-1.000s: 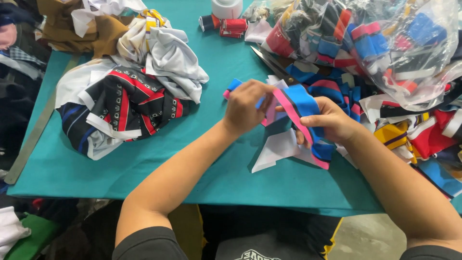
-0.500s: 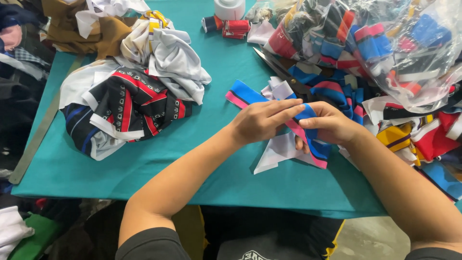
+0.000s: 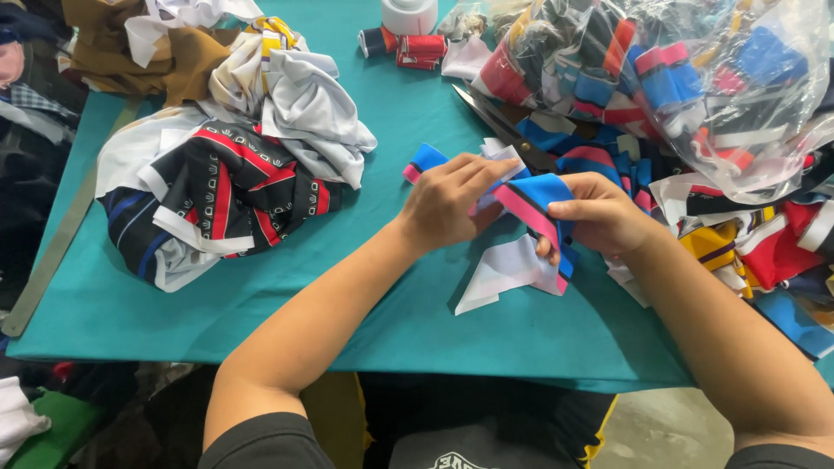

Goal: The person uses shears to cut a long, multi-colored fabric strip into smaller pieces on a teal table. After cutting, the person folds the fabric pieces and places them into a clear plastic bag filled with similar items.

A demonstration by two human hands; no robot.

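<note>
Both hands work a blue fabric strip with pink and black edging (image 3: 540, 200) above the teal table (image 3: 365, 287). My left hand (image 3: 447, 201) presses and pinches the strip's left part, whose end (image 3: 423, 161) pokes out past the fingers. My right hand (image 3: 599, 213) grips the folded right part of the same strip. Under the hands lies a pale white and lilac fabric piece (image 3: 508, 271).
A heap of black, red and white garments (image 3: 230, 178) lies at left, brown cloth (image 3: 130, 39) behind it. A clear plastic bag of coloured strips (image 3: 660, 78) and loose strips (image 3: 764, 243) fill the right. Black scissors (image 3: 504, 130), thread spools (image 3: 408, 45) and a white roll (image 3: 409, 13) sit at the back.
The hands have shifted slightly right and closer together. The left fingers now lie flatter over the strip, and the strip's fold has been pulled tighter.
</note>
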